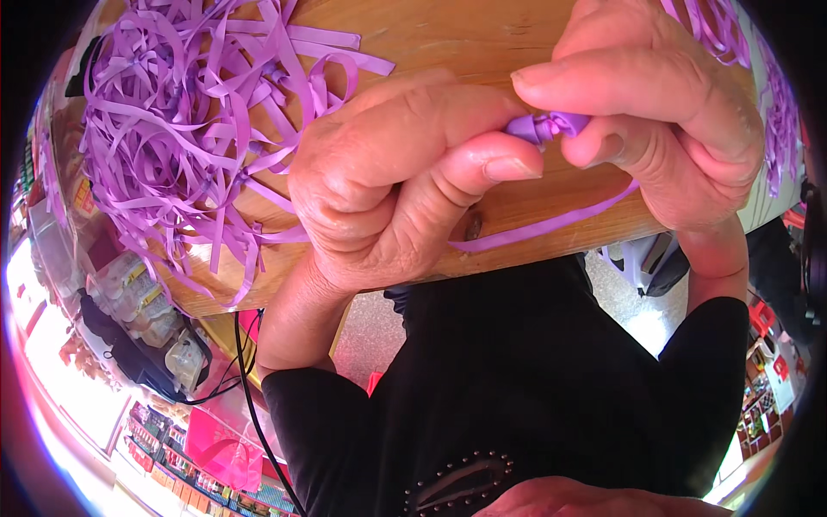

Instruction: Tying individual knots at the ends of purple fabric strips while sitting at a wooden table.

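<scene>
Head camera first: what are the two hands working on?

— A small purple ribbon knot (544, 127) is sitting right between the fingertips of both hands, above the near edge of the wooden bench (482, 43). The left hand (388, 185) is curling around it, thumb and forefinger pressing together on its near side. The right hand (663, 112) is pinching the far side between thumb and forefinger.

— How far along is it looking?

— I'm judging it as partly done: the ribbon is already bunching into a tight little lump at the fingers, but one loose tail (551, 226) is trailing down and leftward below the right fingers, under the left thumb, so it isn't finished off.

— And how many of each?

— One knot, one tail showing. Beyond the left knuckles, a big tangled heap of purple strips (185, 121) is lying on the bench, far too many to count. Past the right fingers more purple strips (775, 112) are hanging at the bench's edge, also uncountable.

— Anything below the hands?

— A black top (517, 388) with studs, and a black cable (250, 388) is dangling beneath the left wrist.
</scene>
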Demonstrator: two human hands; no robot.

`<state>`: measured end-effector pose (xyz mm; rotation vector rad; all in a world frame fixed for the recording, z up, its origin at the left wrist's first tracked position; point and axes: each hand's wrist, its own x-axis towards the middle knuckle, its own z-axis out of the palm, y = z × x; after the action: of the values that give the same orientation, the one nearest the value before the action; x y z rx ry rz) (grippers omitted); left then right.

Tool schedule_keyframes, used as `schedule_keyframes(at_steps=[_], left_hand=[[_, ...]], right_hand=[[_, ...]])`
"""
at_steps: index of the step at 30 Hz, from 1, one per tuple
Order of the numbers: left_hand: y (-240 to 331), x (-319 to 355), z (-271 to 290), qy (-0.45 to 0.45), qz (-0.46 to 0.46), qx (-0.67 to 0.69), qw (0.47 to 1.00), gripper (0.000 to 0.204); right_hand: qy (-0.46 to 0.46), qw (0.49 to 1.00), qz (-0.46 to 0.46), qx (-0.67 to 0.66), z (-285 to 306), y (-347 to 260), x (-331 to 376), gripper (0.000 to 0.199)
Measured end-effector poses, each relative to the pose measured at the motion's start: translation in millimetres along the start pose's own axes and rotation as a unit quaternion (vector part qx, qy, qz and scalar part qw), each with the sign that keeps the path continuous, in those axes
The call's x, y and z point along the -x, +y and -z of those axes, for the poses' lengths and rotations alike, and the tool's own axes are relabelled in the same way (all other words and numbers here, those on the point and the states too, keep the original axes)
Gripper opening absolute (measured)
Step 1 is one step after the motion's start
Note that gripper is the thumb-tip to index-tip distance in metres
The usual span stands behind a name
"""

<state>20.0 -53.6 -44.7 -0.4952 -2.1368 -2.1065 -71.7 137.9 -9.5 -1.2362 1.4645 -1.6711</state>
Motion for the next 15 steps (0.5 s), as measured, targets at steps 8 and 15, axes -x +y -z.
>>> schedule_keyframes(at_steps=[8, 15], left_hand=[[-5.5, -13.7, -4.1, 0.029, -0.073, -0.004, 0.997, 0.015], [15.1, 3.7, -0.6, 0.021, 0.164, 0.020, 0.986, 0.024]], right_hand=[[0.088, 0.806, -0.439, -0.387, 7.4, -15.4, -14.0, 0.020], [0.119, 0.966, 0.106, 0.202, -8.8, 4.1, -1.8, 0.010]])
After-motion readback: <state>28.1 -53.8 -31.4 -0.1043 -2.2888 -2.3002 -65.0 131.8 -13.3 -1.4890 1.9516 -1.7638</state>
